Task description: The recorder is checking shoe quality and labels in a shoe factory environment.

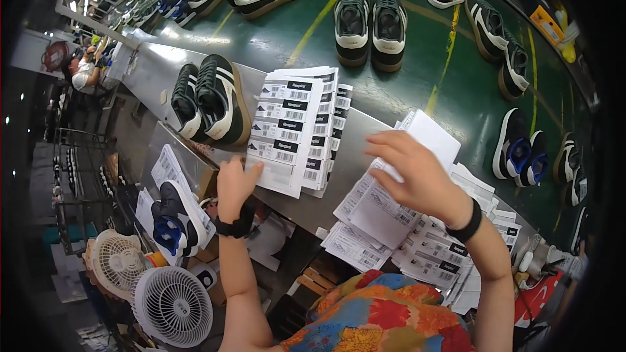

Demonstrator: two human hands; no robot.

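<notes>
A stack of printed label sheets (287, 127) lies fanned on the metal edge of the table in front of me. My left hand (237, 186), wearing a black wristband, is at the stack's near left corner. Its thumb lies over the paper's edge and its other fingers are bent, closed at that corner. My right hand (411, 169), with a dark band on its wrist, is above a pile of white sheets (378, 205) on the right. Its fingers are apart, and I see nothing held in them. More label sheets (433, 254) spread below that wrist.
Dark green sneakers (212, 101) stand left of the stack. Another pair (372, 29) is on the green table (411, 58), with more shoes around. Black-and-blue shoes (176, 218) rest on papers at lower left, near a white fan (171, 306). Another person (85, 72) is far left.
</notes>
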